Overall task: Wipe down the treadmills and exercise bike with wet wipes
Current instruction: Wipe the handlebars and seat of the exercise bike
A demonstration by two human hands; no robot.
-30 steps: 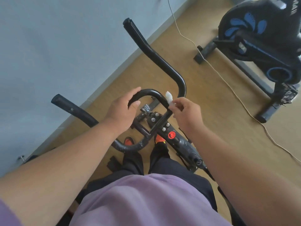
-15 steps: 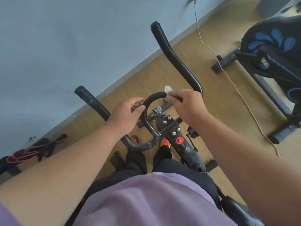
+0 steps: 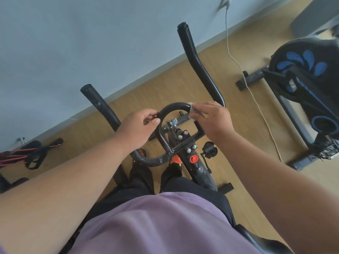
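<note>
I look down on a black exercise bike's handlebar (image 3: 174, 107), a curved inner loop with two long grips (image 3: 198, 59) pointing away. My left hand (image 3: 139, 129) grips the loop's left side, fingers curled round the tube. My right hand (image 3: 211, 120) holds a small white wet wipe (image 3: 190, 109) against the loop's right top bend. A red knob (image 3: 193, 158) sits on the frame below the loop.
A second bike, black and blue (image 3: 304, 85), stands on the wooden floor at right, with a white cord (image 3: 256, 99) running from the wall past it. Red-and-black straps (image 3: 27, 154) lie at the left by the blue wall (image 3: 91, 43).
The view has shifted, so the handlebar sits more central. My right hand with the wipe has slid along the loop's top towards its right bend. My left hand keeps its grip.
</note>
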